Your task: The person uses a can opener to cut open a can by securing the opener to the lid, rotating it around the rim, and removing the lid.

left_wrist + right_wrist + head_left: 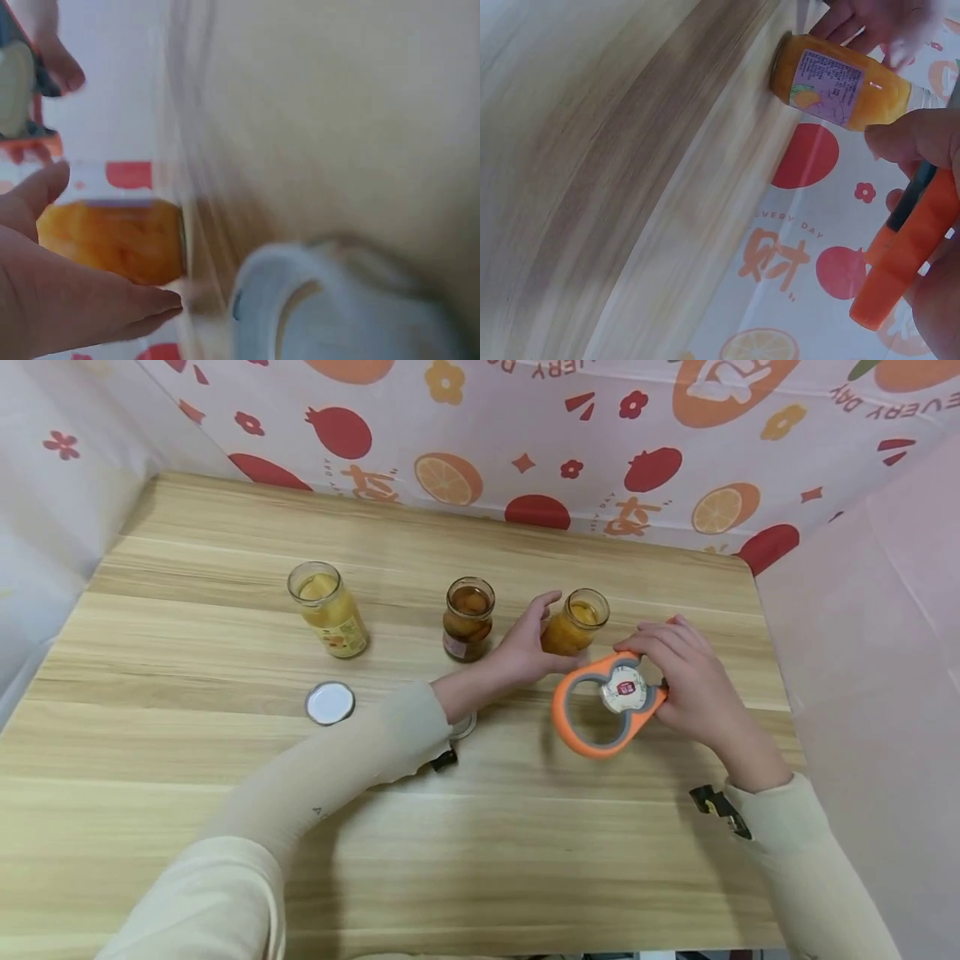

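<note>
My right hand (693, 685) grips an orange-and-grey jar opener (567, 720) in the air. A round lid with a red mark (624, 690) sits in the opener's smaller ring. Nearby, an uncovered glass jar of orange fruit (576, 620) stands upright on the table. Around that jar my left hand (525, 647) has its thumb and fingers spread and fairly straight. In the left wrist view, the fruit jar (120, 236) lies between thumb and fingers; firm contact is not clear. The right wrist view shows a printed label on the jar (826, 86).
An uncovered jar of dark fruit (468, 622) stands left of my left hand. Farther left is an uncovered jar of yellow fruit (333, 614), with a loose lid (330, 702) before it. Another lid (465, 725) lies partly under my left wrist. A printed curtain (480, 443) borders the wooden table (480, 860).
</note>
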Demonstrator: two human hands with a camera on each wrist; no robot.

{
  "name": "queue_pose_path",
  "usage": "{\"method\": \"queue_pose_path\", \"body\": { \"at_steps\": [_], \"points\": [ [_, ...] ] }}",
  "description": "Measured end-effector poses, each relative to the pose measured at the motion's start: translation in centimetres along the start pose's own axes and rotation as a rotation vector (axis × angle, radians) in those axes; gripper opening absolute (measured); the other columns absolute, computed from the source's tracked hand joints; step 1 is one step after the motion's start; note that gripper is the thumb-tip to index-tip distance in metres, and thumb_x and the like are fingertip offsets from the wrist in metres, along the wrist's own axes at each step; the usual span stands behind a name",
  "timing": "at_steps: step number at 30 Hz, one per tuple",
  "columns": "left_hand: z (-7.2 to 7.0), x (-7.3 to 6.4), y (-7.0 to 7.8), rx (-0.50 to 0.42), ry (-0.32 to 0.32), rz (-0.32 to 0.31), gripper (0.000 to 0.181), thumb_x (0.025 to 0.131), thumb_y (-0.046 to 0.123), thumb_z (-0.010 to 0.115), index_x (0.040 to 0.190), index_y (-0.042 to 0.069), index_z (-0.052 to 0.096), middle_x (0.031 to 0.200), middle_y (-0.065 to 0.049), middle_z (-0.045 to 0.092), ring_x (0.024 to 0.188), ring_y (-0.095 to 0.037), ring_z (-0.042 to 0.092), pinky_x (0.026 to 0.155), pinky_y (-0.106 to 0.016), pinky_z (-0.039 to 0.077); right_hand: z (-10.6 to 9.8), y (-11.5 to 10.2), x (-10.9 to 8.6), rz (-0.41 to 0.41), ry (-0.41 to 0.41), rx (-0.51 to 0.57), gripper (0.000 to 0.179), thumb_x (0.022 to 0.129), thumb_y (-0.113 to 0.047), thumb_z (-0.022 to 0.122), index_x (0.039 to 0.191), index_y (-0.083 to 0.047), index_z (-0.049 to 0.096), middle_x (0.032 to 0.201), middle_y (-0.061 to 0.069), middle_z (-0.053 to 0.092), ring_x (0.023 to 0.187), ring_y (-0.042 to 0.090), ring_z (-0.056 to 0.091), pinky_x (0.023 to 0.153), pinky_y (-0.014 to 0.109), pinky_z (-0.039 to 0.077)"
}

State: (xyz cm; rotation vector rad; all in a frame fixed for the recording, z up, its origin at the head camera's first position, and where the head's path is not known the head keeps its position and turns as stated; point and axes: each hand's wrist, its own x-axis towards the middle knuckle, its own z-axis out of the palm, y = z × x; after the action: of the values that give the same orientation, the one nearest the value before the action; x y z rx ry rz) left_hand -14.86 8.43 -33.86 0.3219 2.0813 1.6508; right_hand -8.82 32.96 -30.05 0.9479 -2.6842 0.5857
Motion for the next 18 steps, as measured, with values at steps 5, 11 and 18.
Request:
{"method": "queue_pose_path", "body": {
  "at_steps": [5, 11, 18],
  "points": [
    [-0.2, -3.3, 0.4, -0.091, 0.045, -0.012, 0.079, 0.088, 0.020, 0.077, 0.153, 0.022, 0.031, 0.160, -0.009, 0.028, 0.149, -0.024, 0.026, 0.118, -0.045, 0.030, -0.1, -0.3, 0.2, -0.018, 0.064, -0.009, 0.062, 0.063, -0.020, 0.091, 0.119, -0.009, 0.067, 0.117, 0.010, 0.067, 0.119, 0.034, 0.055, 0.118, 0.055, 0.024],
    [0.2, -5.7, 0.3, -0.320, 0.073, 0.131, 0.049, 0.093, 0.009, 0.067, 0.137, 0.012, 0.046, 0.141, -0.006, 0.051, 0.129, -0.026, 0.051, 0.106, -0.040, 0.045, -0.4, -0.7, 0.5, -0.033, 0.110, -0.023, 0.056, 0.070, -0.037, 0.081, 0.118, -0.010, 0.068, 0.113, 0.008, 0.069, 0.108, 0.030, 0.059, 0.116, 0.055, 0.027],
    [1.1, -6.2, 0.7, -0.440, -0.214, 0.132, 0.051, 0.092, 0.010, 0.070, 0.138, 0.014, 0.049, 0.134, -0.005, 0.059, 0.126, -0.020, 0.055, 0.106, -0.033, 0.044, 0.2, -1.4, 1.0, -0.064, 0.181, -0.023, 0.055, 0.074, -0.042, 0.075, 0.116, -0.007, 0.068, 0.109, 0.010, 0.070, 0.095, 0.028, 0.061, 0.107, 0.057, 0.036]
  ]
}}
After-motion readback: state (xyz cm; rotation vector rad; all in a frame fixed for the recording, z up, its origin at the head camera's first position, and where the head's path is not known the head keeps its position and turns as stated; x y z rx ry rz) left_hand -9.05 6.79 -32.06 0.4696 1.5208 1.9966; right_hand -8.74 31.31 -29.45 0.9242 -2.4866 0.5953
